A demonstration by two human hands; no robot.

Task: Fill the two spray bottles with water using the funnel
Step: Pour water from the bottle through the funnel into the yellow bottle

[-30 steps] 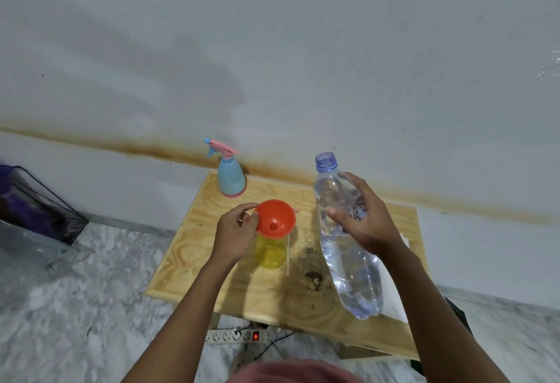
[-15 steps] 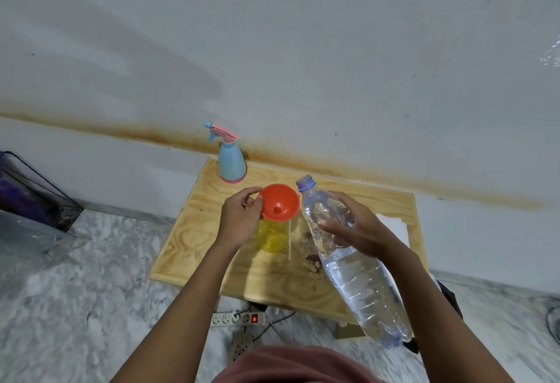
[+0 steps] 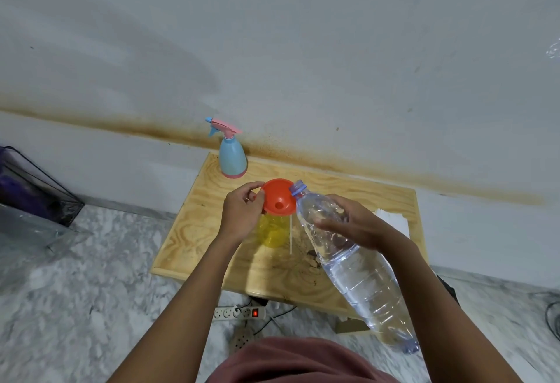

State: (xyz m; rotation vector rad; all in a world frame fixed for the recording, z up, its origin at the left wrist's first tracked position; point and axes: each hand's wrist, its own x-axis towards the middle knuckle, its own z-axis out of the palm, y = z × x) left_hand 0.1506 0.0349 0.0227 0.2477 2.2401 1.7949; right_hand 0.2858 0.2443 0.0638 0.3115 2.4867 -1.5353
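Observation:
An orange funnel (image 3: 278, 197) sits in the neck of a yellow spray bottle (image 3: 273, 231) on the wooden table (image 3: 194, 231). My left hand (image 3: 241, 213) pinches the funnel's left rim. My right hand (image 3: 353, 223) grips a large clear water bottle (image 3: 357, 273), tilted with its open blue neck over the funnel's right rim. A blue spray bottle (image 3: 231, 158) with a pink trigger head stands at the table's far left corner, by the wall.
A thin white tube (image 3: 290, 235) lies on the table right of the yellow bottle. White paper (image 3: 392, 220) lies at the table's right side. A power strip (image 3: 239, 312) lies on the marble floor under the table. A dark wire basket (image 3: 33, 192) stands at far left.
My right hand has tipped the water bottle from upright to slanted and brought its neck leftward to the funnel's rim. My left hand has stayed on the funnel.

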